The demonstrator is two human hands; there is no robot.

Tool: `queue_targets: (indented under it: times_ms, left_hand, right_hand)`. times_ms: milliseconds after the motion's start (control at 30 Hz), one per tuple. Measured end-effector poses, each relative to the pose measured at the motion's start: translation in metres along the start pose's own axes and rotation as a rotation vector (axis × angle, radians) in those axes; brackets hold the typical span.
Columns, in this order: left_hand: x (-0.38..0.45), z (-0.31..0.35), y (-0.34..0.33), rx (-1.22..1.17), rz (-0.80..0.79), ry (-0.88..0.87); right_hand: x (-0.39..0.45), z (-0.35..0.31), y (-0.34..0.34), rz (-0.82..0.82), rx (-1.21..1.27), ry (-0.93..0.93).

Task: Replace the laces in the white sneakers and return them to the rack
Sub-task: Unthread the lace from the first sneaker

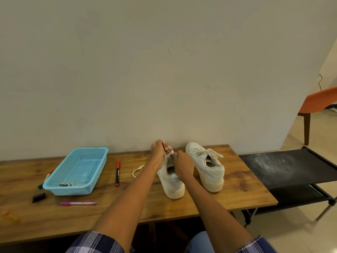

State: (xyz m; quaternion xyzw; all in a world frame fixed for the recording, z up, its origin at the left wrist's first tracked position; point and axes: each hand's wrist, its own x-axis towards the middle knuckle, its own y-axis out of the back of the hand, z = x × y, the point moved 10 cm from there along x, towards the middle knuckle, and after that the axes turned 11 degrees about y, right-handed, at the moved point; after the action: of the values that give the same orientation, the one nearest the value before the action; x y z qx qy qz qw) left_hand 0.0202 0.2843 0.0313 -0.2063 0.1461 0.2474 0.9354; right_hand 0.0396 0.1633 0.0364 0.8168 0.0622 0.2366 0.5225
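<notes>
Head view: left hand [158,149] and right hand [183,162] pinch the lace [168,152] over the near sneaker [172,181] on the table [237,189]. The laced sneaker [207,168] stands just right; red marker [118,173] and blue basket [76,171] lie left.

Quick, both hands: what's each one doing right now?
Left hand: closed, pinching the lace above the near sneaker.
Right hand: closed on the same lace at the eyelets.
</notes>
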Motion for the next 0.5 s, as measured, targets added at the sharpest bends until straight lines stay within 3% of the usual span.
queue_targets:
  times_ms: [33, 100, 167, 233, 400, 433, 500]
  left_hand:
    - [0.0, 0.007, 0.008, 0.075, 0.077, -0.049]
    - [-0.003, 0.025, 0.018, 0.502, 0.205, -0.22]
    - [-0.004, 0.027, 0.01, 1.061, 0.205, -0.361]
    - [-0.001, 0.017, 0.008, 1.327, 0.172, -0.377]
    - [0.003, 0.006, 0.002, 1.387, 0.117, -0.313]
    - [0.002, 0.005, -0.001, 1.312, 0.076, -0.282]
    - [0.0, 0.007, -0.003, 0.886, 0.015, -0.193]
  right_hand:
    - [0.0, 0.0, 0.0, 0.003, 0.007, -0.002]
    - [0.0, 0.001, 0.0, 0.011, 0.025, -0.014]
    - [0.0, 0.001, -0.001, 0.018, 0.043, -0.02]
    - [0.001, 0.001, -0.001, 0.013, 0.041, -0.02]
    - [-0.002, -0.001, 0.001, 0.0, 0.032, -0.026]
    - [-0.003, -0.001, 0.002, -0.006, 0.027, -0.026]
    - [-0.003, -0.003, 0.002, -0.027, -0.012, -0.002]
